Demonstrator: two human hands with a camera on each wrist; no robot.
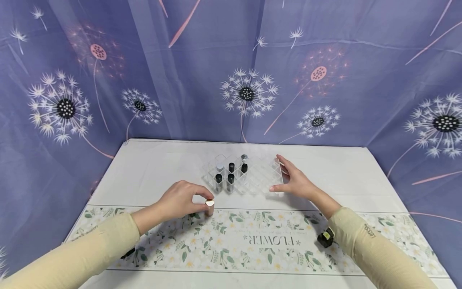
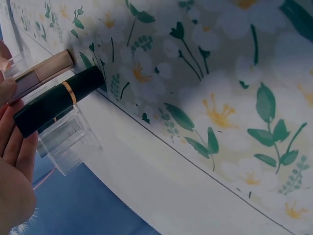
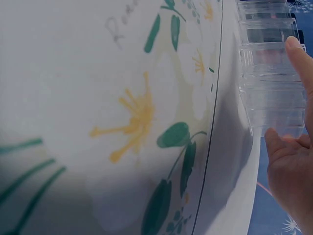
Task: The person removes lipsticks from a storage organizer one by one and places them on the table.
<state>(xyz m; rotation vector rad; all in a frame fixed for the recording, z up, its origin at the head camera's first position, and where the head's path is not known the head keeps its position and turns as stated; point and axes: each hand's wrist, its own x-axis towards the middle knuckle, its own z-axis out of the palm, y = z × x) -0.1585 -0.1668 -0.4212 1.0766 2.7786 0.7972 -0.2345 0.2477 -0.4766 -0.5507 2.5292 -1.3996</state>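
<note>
Head view: the person's left hand (image 1: pixel 182 200) pinches a rose-gold lipstick tube (image 1: pixel 209 208) between thumb and forefinger, with little gap between the tips. The tube is upright over the back part of the floral strip (image 1: pixel 274 257), in front of the left end of a clear diamond-slot lipstick holder (image 1: pixel 260 176); whether its base touches the strip cannot be told. The right hand (image 1: pixel 296 180) grips the holder's right end, thumb at the front corner and fingers at the back one, spread about as wide as that end. Six tubes stand in the left part of the holder: four black-capped lipsticks (image 1: pixel 231 180), one pale-blue-capped tube (image 1: pixel 220 166) and one silvery-capped tube (image 1: pixel 244 157). The strip bears the word FLOWER, upside down, and crosses a white table cover (image 1: pixel 325 168) before a purple-blue dandelion curtain (image 1: pixel 195 100).

Left wrist view: thumb and fingertip close on the rose-gold tube. Just beside it, a gold-banded dark tube (image 2: pixel 41 110) lies in front of the other fingers; whether they grip it cannot be told. The holder shows behind.

Right wrist view: one fingertip rests along the holder's side and another at its near end, the two well apart; the remaining fingers are partly hidden.
</note>
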